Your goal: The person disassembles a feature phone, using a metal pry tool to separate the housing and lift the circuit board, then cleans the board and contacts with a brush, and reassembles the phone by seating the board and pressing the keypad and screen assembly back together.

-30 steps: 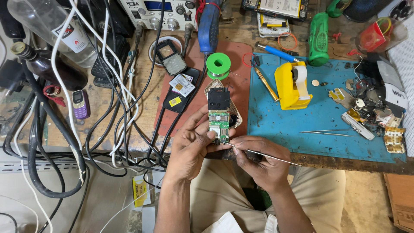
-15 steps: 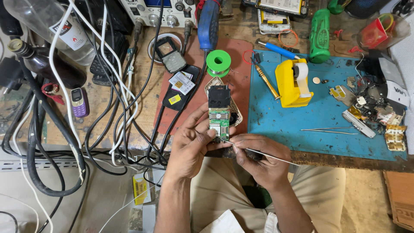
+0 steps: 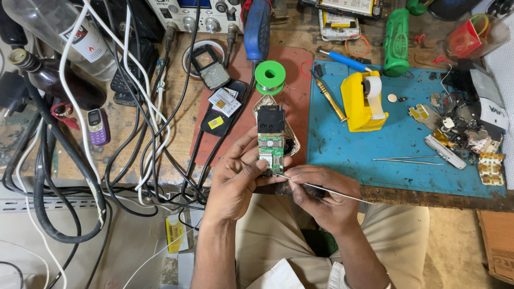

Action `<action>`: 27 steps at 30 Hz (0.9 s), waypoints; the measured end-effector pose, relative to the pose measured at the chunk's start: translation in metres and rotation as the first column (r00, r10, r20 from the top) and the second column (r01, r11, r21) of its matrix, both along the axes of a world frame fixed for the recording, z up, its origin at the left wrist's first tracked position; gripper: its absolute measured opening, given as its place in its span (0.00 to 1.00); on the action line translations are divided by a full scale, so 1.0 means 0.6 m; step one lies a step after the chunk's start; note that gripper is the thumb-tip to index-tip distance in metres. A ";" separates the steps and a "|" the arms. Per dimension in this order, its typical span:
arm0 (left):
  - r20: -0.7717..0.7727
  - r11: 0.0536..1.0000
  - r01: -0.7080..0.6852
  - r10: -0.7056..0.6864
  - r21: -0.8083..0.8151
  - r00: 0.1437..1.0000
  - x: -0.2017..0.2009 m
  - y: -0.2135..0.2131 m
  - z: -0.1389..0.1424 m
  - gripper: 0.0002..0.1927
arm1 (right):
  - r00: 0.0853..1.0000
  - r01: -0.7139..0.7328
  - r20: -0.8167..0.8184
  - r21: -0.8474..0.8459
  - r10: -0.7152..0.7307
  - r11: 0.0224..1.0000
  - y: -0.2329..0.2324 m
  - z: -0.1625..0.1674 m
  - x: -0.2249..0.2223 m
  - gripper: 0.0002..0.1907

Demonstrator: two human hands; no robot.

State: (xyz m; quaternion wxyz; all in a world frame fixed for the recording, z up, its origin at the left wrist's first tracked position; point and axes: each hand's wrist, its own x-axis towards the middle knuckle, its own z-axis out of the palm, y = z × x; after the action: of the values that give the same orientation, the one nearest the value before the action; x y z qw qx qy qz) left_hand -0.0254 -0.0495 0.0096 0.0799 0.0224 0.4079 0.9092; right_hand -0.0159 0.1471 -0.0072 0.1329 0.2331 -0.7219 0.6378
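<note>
My left hand (image 3: 235,179) holds a small green circuit board with a black module on its top end (image 3: 271,140), upright over the bench's front edge. My right hand (image 3: 321,195) grips thin metal tweezers (image 3: 326,190) whose tip touches the board's lower right corner; the long end sticks out to the right. Both hands sit close together above my lap. Behind the board lies a pale phone housing (image 3: 289,140) on a reddish mat (image 3: 292,80).
A blue mat (image 3: 396,144) carries a yellow tape dispenser (image 3: 364,101), a second pair of tweezers (image 3: 407,159) and scattered phone parts (image 3: 466,134). A green solder spool (image 3: 270,76), black phone shells (image 3: 214,72), a purple phone (image 3: 98,127) and tangled cables (image 3: 123,139) fill the left side.
Nothing has visibly moved apart from tiny shifts of the tweezers at the board's lower edge; both hands keep their grips.
</note>
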 end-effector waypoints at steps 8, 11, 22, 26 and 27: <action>-0.010 1.000 -0.007 0.007 0.006 1.000 0.002 0.003 -0.003 0.35 | 0.997 -0.002 -0.072 0.027 0.004 1.000 -0.002 0.001 0.000 0.10; -0.005 1.000 -0.005 0.005 0.013 1.000 0.001 0.004 -0.004 0.35 | 0.999 -0.003 -0.046 0.005 0.003 1.000 -0.001 -0.001 0.000 0.10; -0.028 0.998 0.029 -0.027 0.058 0.999 0.004 -0.001 -0.012 0.32 | 1.000 0.010 -0.026 0.003 -0.010 1.000 0.002 -0.005 0.001 0.08; -0.029 0.998 0.028 -0.027 0.054 0.999 0.005 -0.004 -0.014 0.32 | 0.999 0.026 -0.028 0.019 -0.025 0.999 0.000 -0.002 0.001 0.07; -0.027 0.998 0.028 -0.027 0.055 0.999 0.005 -0.004 -0.014 0.32 | 0.999 0.027 -0.034 0.026 -0.026 0.999 0.000 -0.002 0.001 0.07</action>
State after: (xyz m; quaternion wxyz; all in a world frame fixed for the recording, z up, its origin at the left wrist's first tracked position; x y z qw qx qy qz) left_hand -0.0224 -0.0520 0.0015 0.0865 0.0420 0.3830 0.9187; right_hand -0.0155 0.1468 -0.0082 0.1503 0.2359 -0.7309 0.6225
